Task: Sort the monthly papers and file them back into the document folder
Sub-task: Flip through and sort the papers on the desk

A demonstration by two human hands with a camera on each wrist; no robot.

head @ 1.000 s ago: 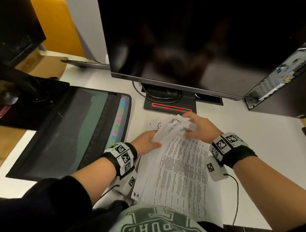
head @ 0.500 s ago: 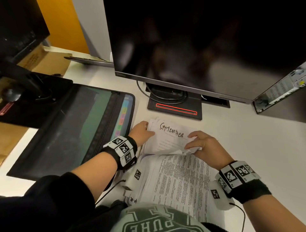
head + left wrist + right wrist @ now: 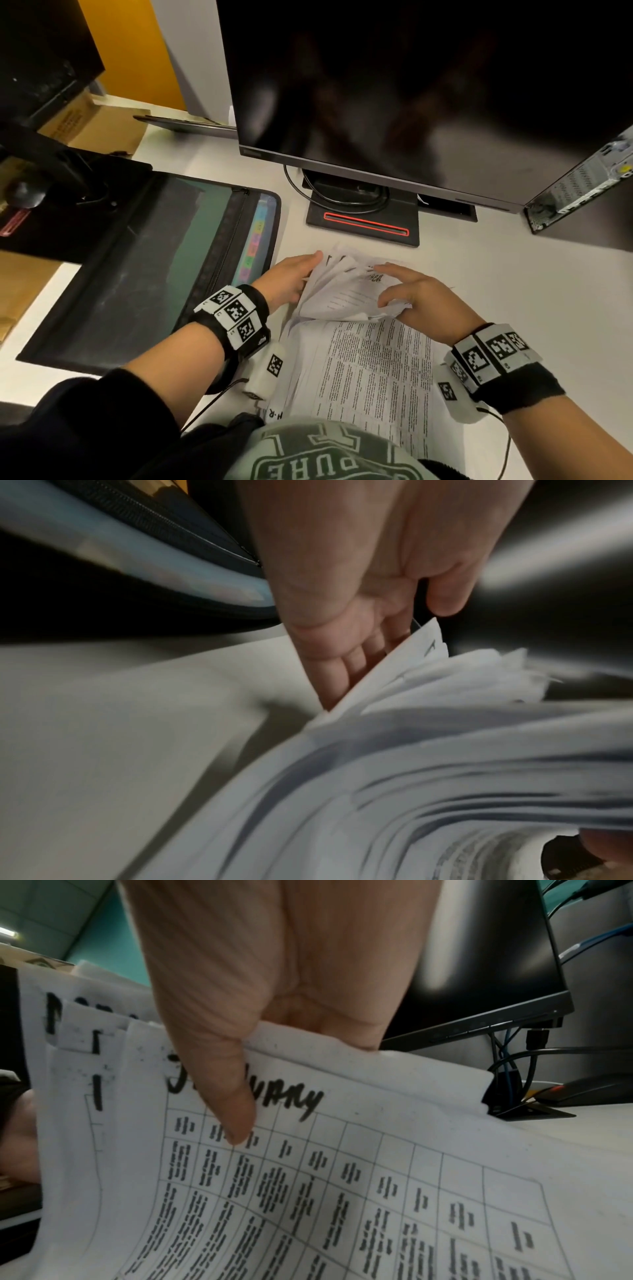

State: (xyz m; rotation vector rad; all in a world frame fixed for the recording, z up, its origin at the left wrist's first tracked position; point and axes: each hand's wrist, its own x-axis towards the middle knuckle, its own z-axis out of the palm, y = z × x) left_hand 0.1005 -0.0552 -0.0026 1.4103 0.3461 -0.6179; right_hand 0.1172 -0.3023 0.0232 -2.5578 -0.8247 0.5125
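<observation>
A stack of printed papers [image 3: 370, 370] lies on the white desk in front of me. Its far ends are bent up and fanned [image 3: 346, 291]. My left hand [image 3: 291, 277] sits at their left edge, its straight fingers [image 3: 342, 674] against the back of the lifted sheets [image 3: 411, 750] and the thumb just off the corner. My right hand [image 3: 411, 298] pinches a bundle of sheets. In the right wrist view its thumb [image 3: 232, 1110] presses on a table page headed "January" [image 3: 342, 1177], with the fingers behind the bundle. The black document folder [image 3: 137, 274] lies open to the left, its coloured tabs [image 3: 254, 246] showing.
A dark monitor [image 3: 411, 85] on a black base [image 3: 363, 222] stands just beyond the papers, with cables behind. A computer case [image 3: 582, 192] is at the right. At the far left are a cardboard box [image 3: 92, 126] and black gear [image 3: 51, 192].
Both hands have bent the far ends of the sheets up and leafed through them. The "September" page plain half a second ago is now mostly covered by my right hand and fanned sheets.
</observation>
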